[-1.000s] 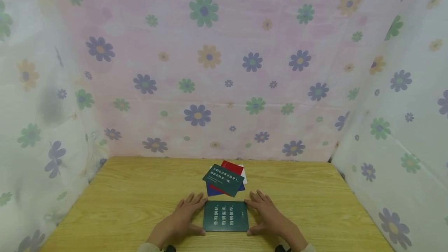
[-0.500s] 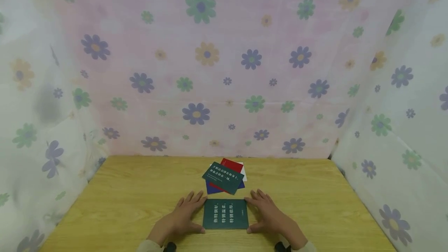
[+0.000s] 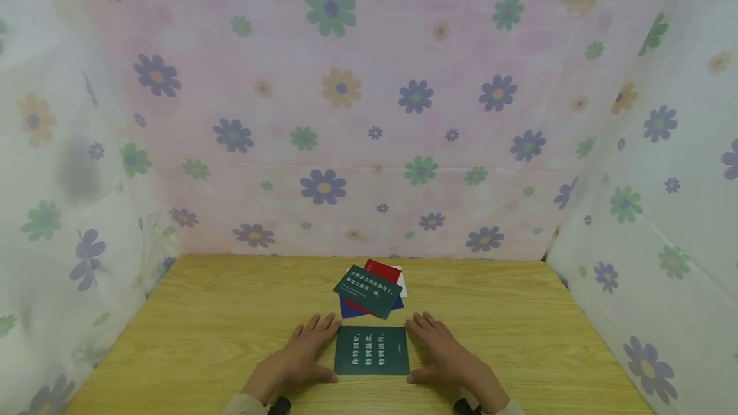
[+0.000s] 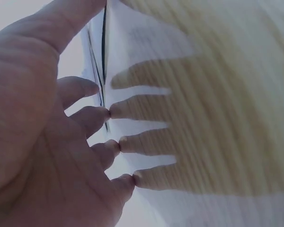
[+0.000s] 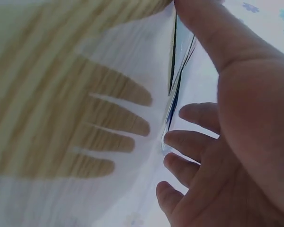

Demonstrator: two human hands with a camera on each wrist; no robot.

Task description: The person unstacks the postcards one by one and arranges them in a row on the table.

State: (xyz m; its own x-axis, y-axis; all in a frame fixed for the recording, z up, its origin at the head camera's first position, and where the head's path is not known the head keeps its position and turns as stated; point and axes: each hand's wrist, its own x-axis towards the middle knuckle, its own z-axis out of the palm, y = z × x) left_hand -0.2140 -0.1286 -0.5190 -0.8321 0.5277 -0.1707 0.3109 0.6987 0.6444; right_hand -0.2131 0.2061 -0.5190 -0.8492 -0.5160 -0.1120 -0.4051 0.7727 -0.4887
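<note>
A dark green card (image 3: 371, 351) with white characters lies flat on the wooden table (image 3: 490, 312), close to the front. Beside its left edge rests my left hand (image 3: 300, 354), thumb and fingers spread at the corners. In the left wrist view, several fingertips (image 4: 127, 183) touch the tabletop. My right hand (image 3: 446, 357) is spread in the same way along the card's right edge; its fingertips (image 5: 169, 192) hover just off the table in the right wrist view. Whether either thumb touches the card I cannot tell. Neither hand grips anything.
Behind the card lies an overlapping pile: a green card (image 3: 369, 291) on top, with a red card (image 3: 382, 269), a blue card (image 3: 353, 310) and a white card (image 3: 403, 284) showing beneath. A flower-patterned curtain (image 3: 369, 165) encloses the table at the back and sides.
The head view has tilted slightly, so the table sits a little higher. The right hand's fingers have eased slightly away from the card. Card and pile keep their places.
</note>
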